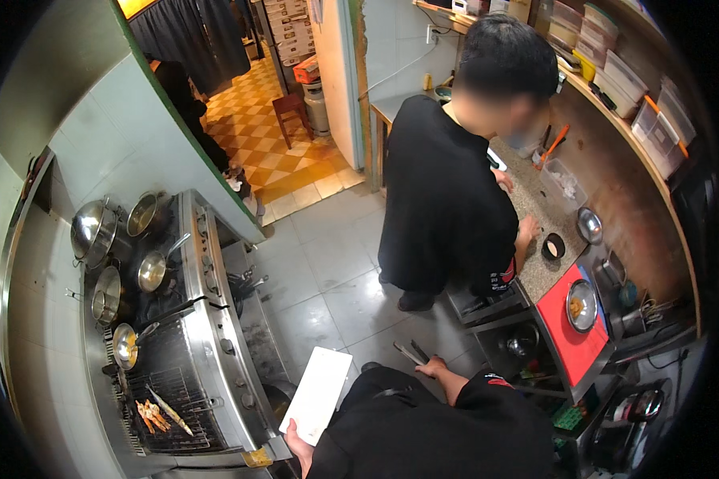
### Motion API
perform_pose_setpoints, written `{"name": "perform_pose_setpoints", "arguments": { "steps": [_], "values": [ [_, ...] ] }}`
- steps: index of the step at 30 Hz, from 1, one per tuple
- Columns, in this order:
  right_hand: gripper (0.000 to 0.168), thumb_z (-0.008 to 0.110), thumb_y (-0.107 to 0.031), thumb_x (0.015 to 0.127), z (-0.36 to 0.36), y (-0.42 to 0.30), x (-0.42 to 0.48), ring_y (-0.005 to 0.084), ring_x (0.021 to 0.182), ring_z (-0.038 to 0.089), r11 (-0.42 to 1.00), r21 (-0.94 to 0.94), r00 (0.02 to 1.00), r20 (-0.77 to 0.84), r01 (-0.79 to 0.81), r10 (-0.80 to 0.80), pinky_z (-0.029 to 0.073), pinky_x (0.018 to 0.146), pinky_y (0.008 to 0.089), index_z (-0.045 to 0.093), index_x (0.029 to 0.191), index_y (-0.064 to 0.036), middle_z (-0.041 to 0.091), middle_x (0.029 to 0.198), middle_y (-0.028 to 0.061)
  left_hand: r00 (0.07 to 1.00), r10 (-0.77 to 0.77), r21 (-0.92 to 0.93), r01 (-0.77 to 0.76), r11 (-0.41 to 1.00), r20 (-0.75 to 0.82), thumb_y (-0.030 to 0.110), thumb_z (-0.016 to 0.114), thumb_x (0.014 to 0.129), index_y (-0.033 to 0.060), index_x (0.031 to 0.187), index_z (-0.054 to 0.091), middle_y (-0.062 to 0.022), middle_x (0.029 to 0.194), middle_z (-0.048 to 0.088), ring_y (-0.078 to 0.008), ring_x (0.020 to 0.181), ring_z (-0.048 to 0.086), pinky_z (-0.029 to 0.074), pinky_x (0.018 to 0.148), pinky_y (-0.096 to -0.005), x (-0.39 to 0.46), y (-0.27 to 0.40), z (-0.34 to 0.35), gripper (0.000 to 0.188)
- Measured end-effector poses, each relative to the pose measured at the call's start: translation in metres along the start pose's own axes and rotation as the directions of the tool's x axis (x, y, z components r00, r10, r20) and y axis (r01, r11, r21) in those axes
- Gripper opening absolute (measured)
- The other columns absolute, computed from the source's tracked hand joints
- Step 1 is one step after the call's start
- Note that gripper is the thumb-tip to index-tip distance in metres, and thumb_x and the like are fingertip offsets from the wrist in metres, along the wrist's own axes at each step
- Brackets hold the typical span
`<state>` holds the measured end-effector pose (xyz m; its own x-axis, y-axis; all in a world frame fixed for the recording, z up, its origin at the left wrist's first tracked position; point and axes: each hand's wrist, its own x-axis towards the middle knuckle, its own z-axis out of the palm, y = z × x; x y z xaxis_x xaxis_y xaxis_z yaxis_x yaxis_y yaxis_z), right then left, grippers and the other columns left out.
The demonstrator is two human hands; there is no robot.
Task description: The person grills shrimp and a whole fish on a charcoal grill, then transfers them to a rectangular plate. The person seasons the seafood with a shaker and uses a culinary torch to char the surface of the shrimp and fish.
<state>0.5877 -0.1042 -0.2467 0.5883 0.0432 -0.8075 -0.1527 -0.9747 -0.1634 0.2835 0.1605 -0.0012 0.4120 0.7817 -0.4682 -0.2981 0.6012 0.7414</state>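
My left hand (298, 444) grips the lower edge of a white rectangular board or plate (319, 392), held flat over the floor beside the stove front. In my right hand (432, 367) is a pair of metal tongs (412, 353), whose arms are spread and whose tips point away from me. To my left, a whole slender fish (171, 410) lies on the grill grate (186, 383). Next to it are orange-brown grilled pieces, perhaps prawns (151, 416). Neither the board nor the tongs touches this food.
Pots (96, 227) and a small saucepan (153, 270) occupy the stove. A co-worker in black (443, 197) stands ahead at the stone counter (530, 206). On the right, a metal bowl (581, 305) with food sits on a red cutting board (566, 353). Beyond the doorway is a wooden stool (290, 114).
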Motion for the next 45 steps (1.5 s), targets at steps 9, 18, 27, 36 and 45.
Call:
{"name": "perform_pose_setpoints", "arguments": {
  "steps": [9, 18, 27, 36, 45],
  "values": [
    [0.083, 0.078, -0.052, 0.061, -0.061, -0.073, 0.013, 0.0336, 0.109, 0.060, 0.986, -0.031, 0.986, 0.020, 0.167, -0.166, 0.050, 0.092, 0.0396, 0.056, 0.120, 0.002, 0.061, 0.119, 0.0210, 0.999, 0.010, 0.091, -0.006, 0.996, -0.052, 0.031, 0.047, 0.094, -0.0112, 0.125, 0.047, -0.0198, 0.118, 0.060, -0.0313, 0.105, 0.061, 0.047, 0.091, -0.0399, -0.002, -0.012, 0.022, 0.053],
    [0.081, 0.077, -0.047, 0.064, -0.055, -0.166, -0.004, 0.0353, 0.113, 0.058, 0.940, 0.081, 0.940, 0.057, 0.333, -0.338, 0.047, 0.095, 0.0406, 0.052, 0.122, 0.004, 0.059, 0.119, 0.0245, 0.994, 0.010, 0.054, -0.004, 0.999, -0.111, 0.035, 0.047, 0.092, -0.0092, 0.125, 0.048, -0.0192, 0.117, 0.061, -0.0309, 0.103, 0.062, 0.048, 0.090, -0.0393, 0.006, -0.014, 0.012, 0.055],
    [0.083, 0.077, -0.054, 0.060, -0.061, -0.133, 0.017, 0.0343, 0.100, 0.064, 0.911, -0.132, 0.917, -0.031, 0.391, -0.398, 0.051, 0.083, 0.0411, 0.059, 0.114, 0.006, 0.064, 0.109, 0.0246, 0.984, 0.123, -0.054, -0.131, 0.990, -0.131, 0.020, 0.051, 0.089, -0.0125, 0.112, 0.056, -0.0177, 0.102, 0.065, -0.0262, 0.089, 0.066, 0.053, 0.076, -0.0348, 0.015, 0.005, 0.049, 0.040],
    [0.050, 0.081, -0.044, 0.063, -0.061, -0.095, 0.019, 0.0276, 0.062, 0.068, 0.930, -0.251, 0.963, 0.066, 0.269, -0.261, 0.053, 0.065, 0.0394, 0.067, 0.069, 0.003, 0.066, 0.065, 0.0151, 0.950, 0.106, -0.096, -0.140, 0.986, -0.294, 0.015, 0.057, 0.087, -0.0098, 0.105, 0.059, -0.0126, 0.093, 0.065, -0.0196, 0.079, 0.065, 0.051, 0.069, -0.0305, 0.000, -0.004, 0.047, 0.031],
    [0.067, 0.082, -0.036, 0.064, -0.027, -0.161, 0.035, 0.0207, 0.054, 0.063, 0.826, -0.313, 0.876, 0.051, 0.469, -0.479, 0.052, 0.053, 0.0341, 0.058, 0.104, 0.012, 0.065, 0.066, 0.0136, 0.926, 0.126, -0.075, -0.162, 0.984, -0.356, 0.017, 0.056, 0.087, -0.0099, 0.102, 0.061, -0.0149, 0.089, 0.067, -0.0208, 0.076, 0.066, 0.052, 0.065, -0.0303, -0.012, 0.009, 0.022, 0.031]
  ]
}}
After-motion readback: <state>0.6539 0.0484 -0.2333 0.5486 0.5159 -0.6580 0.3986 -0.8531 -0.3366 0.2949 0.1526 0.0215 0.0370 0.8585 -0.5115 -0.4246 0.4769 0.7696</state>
